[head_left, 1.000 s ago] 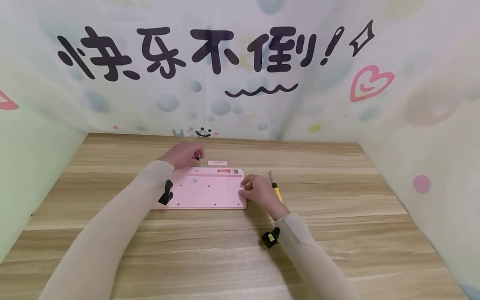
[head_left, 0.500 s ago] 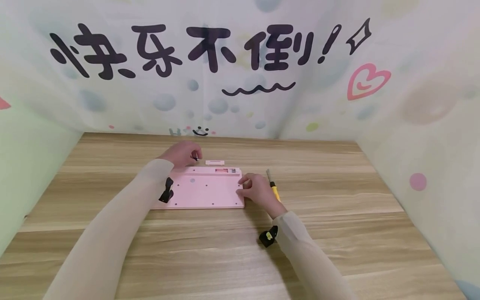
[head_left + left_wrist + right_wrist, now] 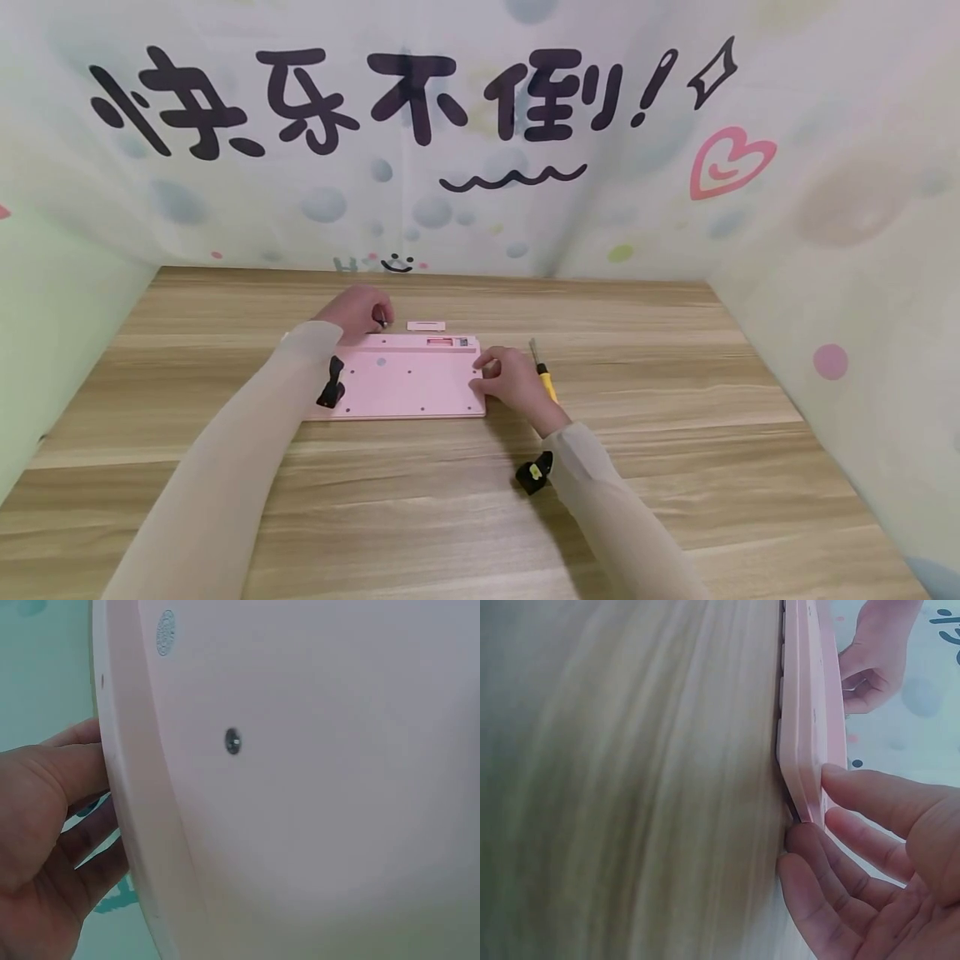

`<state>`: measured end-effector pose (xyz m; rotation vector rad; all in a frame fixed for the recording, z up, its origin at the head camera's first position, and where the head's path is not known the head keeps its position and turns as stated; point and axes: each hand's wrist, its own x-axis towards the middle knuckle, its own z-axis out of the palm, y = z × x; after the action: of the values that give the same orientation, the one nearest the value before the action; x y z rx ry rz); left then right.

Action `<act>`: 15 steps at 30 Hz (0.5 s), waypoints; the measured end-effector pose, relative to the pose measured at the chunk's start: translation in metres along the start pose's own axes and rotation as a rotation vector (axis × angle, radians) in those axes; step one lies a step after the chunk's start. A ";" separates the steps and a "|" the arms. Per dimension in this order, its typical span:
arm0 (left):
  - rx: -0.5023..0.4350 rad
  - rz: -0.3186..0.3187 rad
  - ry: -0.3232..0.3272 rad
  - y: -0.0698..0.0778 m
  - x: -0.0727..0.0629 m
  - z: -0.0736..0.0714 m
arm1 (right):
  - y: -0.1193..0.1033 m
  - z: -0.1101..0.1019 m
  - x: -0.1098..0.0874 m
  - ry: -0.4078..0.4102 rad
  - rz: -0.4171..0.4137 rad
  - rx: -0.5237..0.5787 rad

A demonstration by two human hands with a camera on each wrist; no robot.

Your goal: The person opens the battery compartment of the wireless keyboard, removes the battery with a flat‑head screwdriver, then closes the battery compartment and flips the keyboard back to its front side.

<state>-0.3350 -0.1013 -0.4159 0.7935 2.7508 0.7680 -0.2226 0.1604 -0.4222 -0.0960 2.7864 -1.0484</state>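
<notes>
A pink keyboard (image 3: 420, 387) lies face down, its underside dotted with screw holes. Its small battery compartment (image 3: 441, 342) is uncovered at the back right. My left hand (image 3: 356, 308) is at the keyboard's back edge and pinches a small dark thing (image 3: 382, 323), too hidden to name. In the left wrist view that hand's fingers (image 3: 79, 769) reach behind the edge. With thumb above and fingertips at the rim, my right hand (image 3: 513, 379) holds the keyboard's right end, as the right wrist view shows too.
A pink cover strip (image 3: 426, 326) lies just behind the keyboard. To the right of the right hand is a screwdriver (image 3: 547, 379) with a yellow handle. The wooden table (image 3: 420, 517) ends at a printed backdrop (image 3: 480, 217).
My left hand has shifted slightly left and down along the back edge, still pinching the small dark thing. The right hand keeps its hold; the whole view has drifted a little.
</notes>
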 end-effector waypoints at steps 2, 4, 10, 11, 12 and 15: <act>-0.008 0.005 0.009 -0.001 0.000 0.001 | 0.000 0.000 0.000 0.000 -0.002 0.003; -0.018 0.007 0.012 -0.001 -0.001 0.001 | 0.001 0.000 0.000 0.000 0.000 0.005; -0.049 -0.010 0.007 0.002 -0.003 0.000 | 0.002 0.001 0.001 0.001 0.007 -0.004; -0.052 -0.011 0.008 0.001 -0.003 0.000 | 0.002 0.001 0.001 0.002 0.006 -0.006; -0.053 -0.006 0.009 0.000 -0.003 0.001 | 0.002 0.001 0.001 0.002 0.006 -0.006; -0.060 -0.014 0.006 0.000 -0.003 0.001 | 0.002 0.001 0.001 0.002 0.003 -0.004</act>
<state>-0.3325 -0.1021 -0.4166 0.7603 2.7213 0.8474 -0.2230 0.1614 -0.4239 -0.0914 2.7897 -1.0433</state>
